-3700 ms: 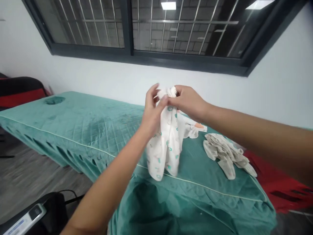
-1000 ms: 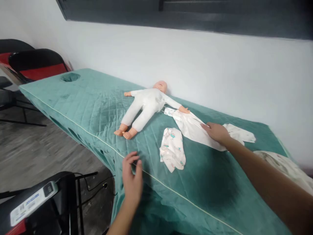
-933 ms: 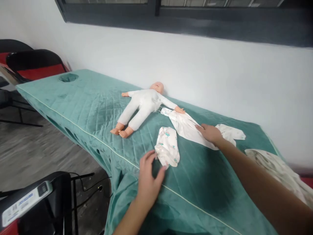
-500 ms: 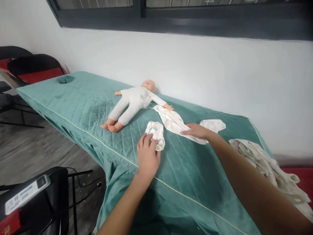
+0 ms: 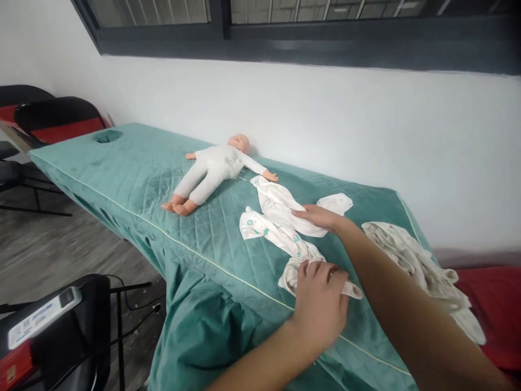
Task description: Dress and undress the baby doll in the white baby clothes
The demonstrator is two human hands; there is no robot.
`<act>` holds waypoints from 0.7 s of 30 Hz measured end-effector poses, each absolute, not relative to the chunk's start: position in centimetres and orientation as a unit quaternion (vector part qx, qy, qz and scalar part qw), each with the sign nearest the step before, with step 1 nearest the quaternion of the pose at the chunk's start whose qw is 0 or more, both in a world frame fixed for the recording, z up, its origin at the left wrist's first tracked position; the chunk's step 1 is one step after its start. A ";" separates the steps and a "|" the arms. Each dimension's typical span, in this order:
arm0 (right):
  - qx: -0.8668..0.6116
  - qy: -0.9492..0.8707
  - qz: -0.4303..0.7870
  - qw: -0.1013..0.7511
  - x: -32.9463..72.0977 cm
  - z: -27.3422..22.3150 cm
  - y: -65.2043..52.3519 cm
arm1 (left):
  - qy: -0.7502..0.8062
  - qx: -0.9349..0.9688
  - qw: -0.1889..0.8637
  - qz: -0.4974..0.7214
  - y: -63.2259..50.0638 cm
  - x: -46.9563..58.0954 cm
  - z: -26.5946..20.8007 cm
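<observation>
The person's left hand [image 5: 321,298] sits low over the near edge of the bed, its fingers bent over one end of a thin white cotton-like garment with small green printed motifs [image 5: 280,236]. The cloth is bunched into soft folds beneath the fingers, with a narrow, tube-like end poking out on the right of them. From here I cannot tell whether that hand pinches the fabric or only presses on it. Ahead and to the left of it, the garment stretches away in a wrinkled strip that ends in a flatter, squarish flap.

Just beyond the left hand, the right hand [image 5: 315,215] lies with its fingers fairly straight on a mostly plain white soft-cloth garment [image 5: 280,201], long and loosely creased. The fabric touches the fingers, but its grip, if any, is hidden from me.

Both garments lie on a padded bed with a green, velvety, diamond-quilted cover [image 5: 134,179], edged with pale piping. Further ahead and left of both hands, a baby doll with a white fabric body and smooth, peach-coloured head, hands and feet [image 5: 217,168] lies on its back, arms spread. Right of the right forearm rests a crumpled heap of off-white cloth [image 5: 415,266], thickly ridged with folds.
</observation>
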State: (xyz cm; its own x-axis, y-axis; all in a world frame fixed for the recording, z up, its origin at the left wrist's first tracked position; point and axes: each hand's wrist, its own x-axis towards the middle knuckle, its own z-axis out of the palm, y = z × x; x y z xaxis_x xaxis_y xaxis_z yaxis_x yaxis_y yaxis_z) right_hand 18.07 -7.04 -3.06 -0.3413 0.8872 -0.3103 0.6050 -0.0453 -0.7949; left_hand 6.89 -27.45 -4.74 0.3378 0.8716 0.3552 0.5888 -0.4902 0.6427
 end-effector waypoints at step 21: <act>-0.536 -0.827 0.168 -0.030 13.6 -1.9 -22.0 | 0.352 0.921 -0.002 0.165 -21.0 -3.6 -3.8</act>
State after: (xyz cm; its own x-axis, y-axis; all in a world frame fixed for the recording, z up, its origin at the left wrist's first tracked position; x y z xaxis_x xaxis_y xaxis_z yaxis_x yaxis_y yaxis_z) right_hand 13.56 -22.04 -1.90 -0.4244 0.8757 -0.2303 0.8961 0.3698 -0.2454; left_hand -3.61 -20.98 -3.83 0.6981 0.6477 0.3053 0.6493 -0.7523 0.1116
